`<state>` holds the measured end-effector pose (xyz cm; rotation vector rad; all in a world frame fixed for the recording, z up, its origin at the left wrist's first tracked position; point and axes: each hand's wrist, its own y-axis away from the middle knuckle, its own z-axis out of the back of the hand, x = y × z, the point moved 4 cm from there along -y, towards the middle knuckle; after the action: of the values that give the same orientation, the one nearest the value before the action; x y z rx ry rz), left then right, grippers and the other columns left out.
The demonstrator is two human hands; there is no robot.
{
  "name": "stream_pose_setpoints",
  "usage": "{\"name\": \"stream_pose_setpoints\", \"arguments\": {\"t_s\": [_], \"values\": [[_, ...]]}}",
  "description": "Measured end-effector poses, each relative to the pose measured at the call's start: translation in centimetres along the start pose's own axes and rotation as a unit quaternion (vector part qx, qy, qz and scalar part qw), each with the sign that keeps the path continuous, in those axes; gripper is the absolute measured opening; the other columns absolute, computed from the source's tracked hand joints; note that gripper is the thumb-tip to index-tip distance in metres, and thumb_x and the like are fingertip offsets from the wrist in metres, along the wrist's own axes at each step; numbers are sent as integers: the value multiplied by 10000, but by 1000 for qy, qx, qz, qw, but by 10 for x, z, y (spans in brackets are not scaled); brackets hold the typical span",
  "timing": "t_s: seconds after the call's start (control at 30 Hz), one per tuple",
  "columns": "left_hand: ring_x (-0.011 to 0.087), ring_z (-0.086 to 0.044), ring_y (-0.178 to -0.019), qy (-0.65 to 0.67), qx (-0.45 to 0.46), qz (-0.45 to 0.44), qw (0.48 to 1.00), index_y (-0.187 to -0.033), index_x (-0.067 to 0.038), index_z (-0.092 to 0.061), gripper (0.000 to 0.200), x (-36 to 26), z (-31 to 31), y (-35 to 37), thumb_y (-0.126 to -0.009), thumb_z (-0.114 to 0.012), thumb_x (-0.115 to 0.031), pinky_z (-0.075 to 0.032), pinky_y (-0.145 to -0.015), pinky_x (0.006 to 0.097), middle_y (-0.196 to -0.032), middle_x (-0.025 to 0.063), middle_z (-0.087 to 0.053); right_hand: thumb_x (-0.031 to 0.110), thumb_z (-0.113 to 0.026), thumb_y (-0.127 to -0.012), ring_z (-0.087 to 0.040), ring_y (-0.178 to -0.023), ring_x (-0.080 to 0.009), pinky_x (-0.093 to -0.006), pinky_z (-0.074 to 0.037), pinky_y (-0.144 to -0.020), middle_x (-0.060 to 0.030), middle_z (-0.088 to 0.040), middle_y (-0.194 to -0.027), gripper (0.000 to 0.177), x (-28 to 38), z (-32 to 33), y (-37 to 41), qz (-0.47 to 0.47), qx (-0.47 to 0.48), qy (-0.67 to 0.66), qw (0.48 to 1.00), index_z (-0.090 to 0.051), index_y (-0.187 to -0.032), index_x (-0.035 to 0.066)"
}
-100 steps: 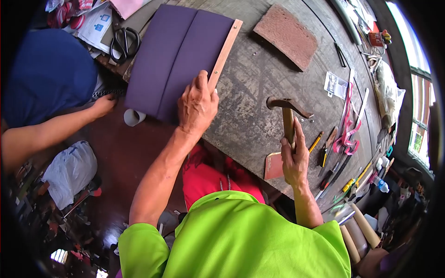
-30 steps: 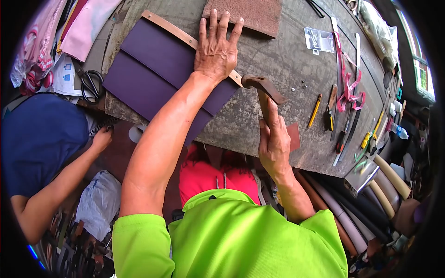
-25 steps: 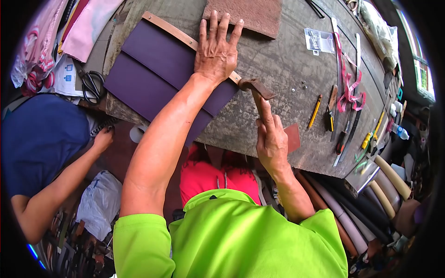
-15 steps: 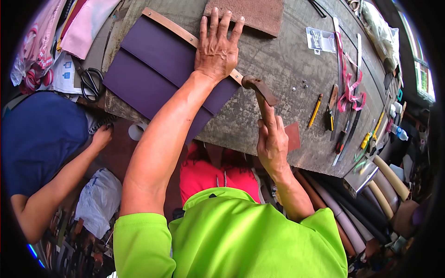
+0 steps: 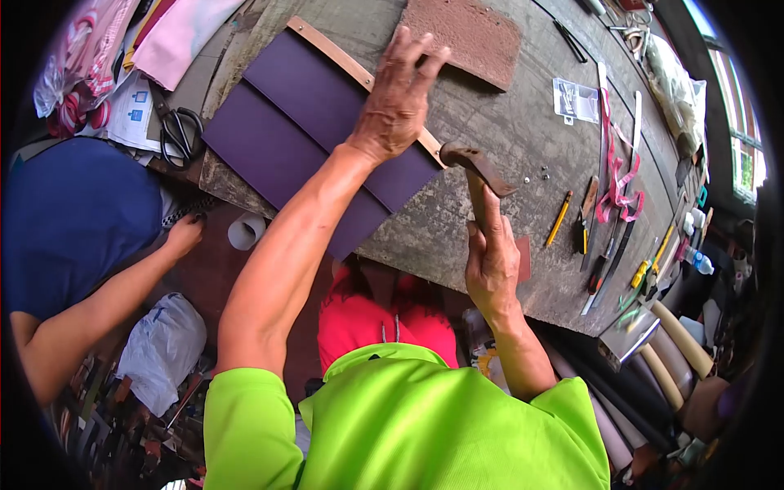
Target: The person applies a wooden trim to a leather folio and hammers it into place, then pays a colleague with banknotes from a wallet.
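Observation:
My left hand point(image 5: 394, 110) is over the tan strip point(image 5: 331, 54) along the top edge of a purple leather panel point(image 5: 282, 135), fingers stretched out and a little blurred, tips close to a reddish-brown slab point(image 5: 469, 39). In my right hand point(image 5: 495, 265) is a hammer point(image 5: 478, 165), gripped by its handle with the index finger laid along it. One end of the hammer head overlaps the right end of the strip, where small studs show. A fold line crosses the panel, and its lower edge hangs past the worktable point(image 5: 425, 253).
Scissors point(image 5: 178, 135) lie at left beside papers. To the right are small metal bits point(image 5: 545, 173), a pencil point(image 5: 559, 219), a cutter point(image 5: 582, 233), pink ribbon point(image 5: 621, 192) and a clear plastic box point(image 5: 575, 101). Another person's arm point(image 5: 122, 314) reaches in at left.
The view has shifted, moving the table and its contents slightly right and down. My left hand's fingers have bent somewhat and blurred. The hammer stays at the strip's right end.

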<state>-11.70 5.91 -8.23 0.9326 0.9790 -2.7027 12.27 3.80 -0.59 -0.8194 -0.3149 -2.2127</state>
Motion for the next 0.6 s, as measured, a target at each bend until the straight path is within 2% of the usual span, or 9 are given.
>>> {"name": "stream_pose_setpoints", "arguments": {"t_s": [0.03, 0.07, 0.13, 0.23, 0.33, 0.4, 0.47, 0.57, 0.6], "values": [[344, -232, -1533, 12, -22, 8, 1000, -1546, -156, -410, 701, 8, 16, 2, -896, -478, 98, -220, -1265, 460, -1580, 122, -366, -6, -605, -948, -605, -739, -352, -466, -499, -620, -164, -576, -920, 679, 7, 3, -9, 12, -9, -6, 1000, -368, -1569, 136], [320, -264, -1526, -17, -31, 26, 999, -1542, -151, -419, 697, 20, 33, 2, -894, -489, 96, -228, -1265, 453, -1560, 115, -411, -11, -604, -948, -604, -747, -349, -461, -501, -630, -168, -578, -915, 679, 13, 5, -19, 24, -17, -11, 1000, -370, -1569, 132], [331, -297, -1511, -147, -15, 49, 988, -1492, -138, -497, 539, 57, 56, 6, -967, -512, -16, -247, -1252, 468, -1512, 100, -483, -3, -599, -953, -605, -753, -347, -466, -505, -640, -166, -569, -909, 684, 24, -3, -42, 46, -14, -11, 999, -360, -1576, 148], [455, -392, -1397, -234, 23, 45, 971, -1280, 26, -610, 415, 71, 77, -6, -889, -656, -107, -293, -1180, 563, -1384, 211, -537, 19, -589, -965, -609, -759, -349, -474, -516, -655, -163, -558, -913, 699, 36, -23, -69, 55, 3, -12, 998, -334, -1592, 196], [430, -402, -1419, -240, 46, 50, 968, -1249, 5, -676, 353, 78, 70, 4, -982, -576, -202, -294, -1191, 551, -1349, 177, -609, 38, -573, -974, -627, -775, -361, -485, -531, -675, -169, -568, -953, 733, 30, -53, -82, 34, 30, 8, 999, -289, -1609, 270], [431, -412, -1410, -242, 46, 47, 968, -1265, -3, -666, 362, 80, 66, 6, -968, -578, -190, -291, -1200, 541, -1344, 173, -610, 3, -533, -988, -635, -881, -398, -467, -525, -796, -213, -616, -1016, 662, 28, -62, -85, -36, 74, 20, 996, -332, -1593, 178], [437, -404, -1413, -236, 46, 47, 970, -1262, -3, -671, 362, 80, 69, 6, -952, -593, -173, -280, -1210, 540, -1350, 176, -604, -8, -529, -985, -637, -894, -397, -471, -522, -805, -211, -618, -1014, 677, 34, -56, -89, -16, 57, -10, 998, -323, -1599, 191], [342, -310, -1500, -286, 76, 54, 954, -1427, -131, -574, 398, 92, 60, 13, -1043, -497, -202, -254, -1239, 484, -1475, 81, -526, -16, -530, -981, -638, -918, -395, -479, -520, -819, -212, -624, -1028, 696, 41, -52, -84, 15, 12, -29, 999, -314, -1603, 208], [347, -309, -1499, -292, 75, 55, 952, -1416, -130, -586, 394, 93, 60, 13, -1054, -482, -246, -251, -1237, 489, -1472, 78, -528, -16, -533, -979, -635, -910, -394, -482, -521, -818, -211, -628, -1039, 702, 39, -56, -83, 8, 19, -12, 1000, -309, -1605, 210]]}}
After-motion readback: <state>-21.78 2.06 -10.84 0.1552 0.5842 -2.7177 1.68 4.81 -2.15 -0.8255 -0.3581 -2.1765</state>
